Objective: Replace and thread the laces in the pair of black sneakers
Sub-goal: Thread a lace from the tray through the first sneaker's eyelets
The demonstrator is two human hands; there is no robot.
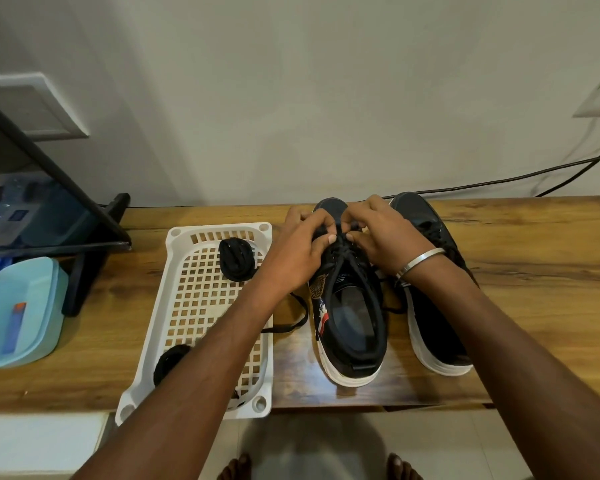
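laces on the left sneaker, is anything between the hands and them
Nothing visible is in the way. Both the left hand and the right hand are already on the laces near the toe end of the left sneaker, fingers pinching them. The right sneaker stands beside it, clear of the hands.

We see a glossy grained wooden table [516, 237] bearing matt black cloth sneakers [347, 306] with smooth white soles. At nine o'clock from them sits a smooth white plastic basket [184, 237]; a shiny metal bangle [420, 263] rings one wrist.
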